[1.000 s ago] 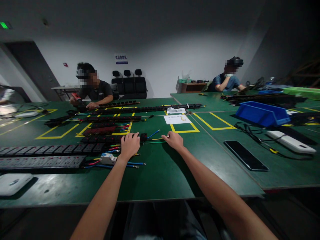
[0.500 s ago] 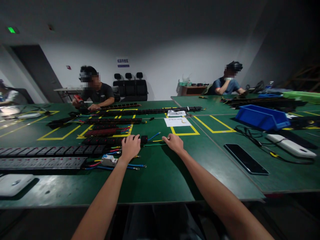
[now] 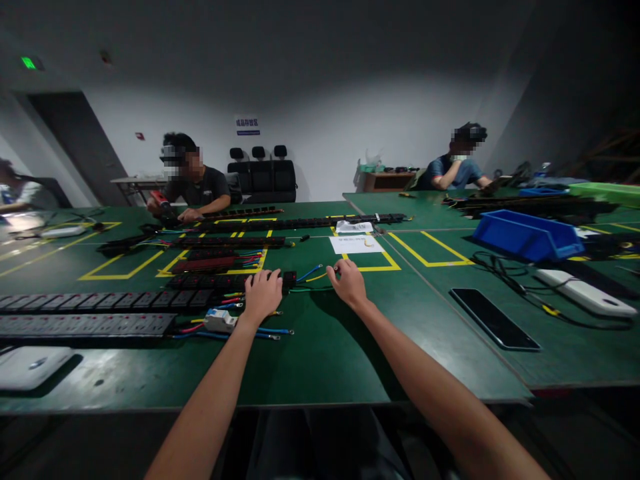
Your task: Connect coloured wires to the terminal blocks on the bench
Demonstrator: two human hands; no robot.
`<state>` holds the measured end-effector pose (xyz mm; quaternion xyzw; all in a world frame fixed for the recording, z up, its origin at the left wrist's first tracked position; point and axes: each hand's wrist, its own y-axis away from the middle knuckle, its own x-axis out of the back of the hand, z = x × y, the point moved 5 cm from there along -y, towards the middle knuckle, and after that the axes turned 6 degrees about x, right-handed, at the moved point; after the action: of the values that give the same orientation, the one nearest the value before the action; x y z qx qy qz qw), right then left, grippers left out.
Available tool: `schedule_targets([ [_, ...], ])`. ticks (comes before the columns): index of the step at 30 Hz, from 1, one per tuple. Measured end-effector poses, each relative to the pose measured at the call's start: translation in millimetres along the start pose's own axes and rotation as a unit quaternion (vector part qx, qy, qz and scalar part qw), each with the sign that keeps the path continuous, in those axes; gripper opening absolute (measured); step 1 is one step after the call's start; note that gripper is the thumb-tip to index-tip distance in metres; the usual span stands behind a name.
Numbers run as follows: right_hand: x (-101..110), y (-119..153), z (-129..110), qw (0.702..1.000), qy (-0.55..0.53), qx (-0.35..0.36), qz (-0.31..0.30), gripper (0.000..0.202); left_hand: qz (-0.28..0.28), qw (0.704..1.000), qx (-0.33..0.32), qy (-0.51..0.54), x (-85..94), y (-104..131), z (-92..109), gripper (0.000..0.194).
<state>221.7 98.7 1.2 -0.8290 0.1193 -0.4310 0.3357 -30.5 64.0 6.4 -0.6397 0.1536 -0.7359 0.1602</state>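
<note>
Broadly, green table (image 3: 310,380): stretches across the foreground, carrying strips at left and loose gear at right.
Grey socket strip (image 3: 100,327): lies flat at left, with a pale block (image 3: 220,321) among the coloured leads (image 3: 270,331) past its right end.
Black strip (image 3: 207,283): lies beyond, partly under the left hand; judged partway along, with wires already coming out at the right end but no such block seen on them.
Blue bin (image 3: 525,237): sits at right, well apart from the hands.
Phone (image 3: 493,317): lies face up, right of the right forearm.
Left hand (image 3: 264,293): rests bent-fingered over the black strip near its right end; gripping or merely steadying, cannot tell.
Right hand (image 3: 349,283): curls with thumb and forefinger together, apparently pinching the yellow wire (image 3: 317,276).
Green wire (image 3: 310,289): runs towards the same hand; held or not, cannot tell.
Blue wire (image 3: 309,273): juts out loose, seemingly yet to be dealt with.
Dark tip (image 3: 337,269): shows at the right fingertips, too small to identify.
</note>
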Motion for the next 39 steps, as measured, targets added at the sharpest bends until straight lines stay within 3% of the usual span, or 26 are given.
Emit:
schedule_targets([
  [39, -10, 3, 12, 0.992, 0.059, -0.061, -0.091, 0.023, -0.007, 1.0, 0.001, 0.005, 1.9, 1, 0, 0.044],
])
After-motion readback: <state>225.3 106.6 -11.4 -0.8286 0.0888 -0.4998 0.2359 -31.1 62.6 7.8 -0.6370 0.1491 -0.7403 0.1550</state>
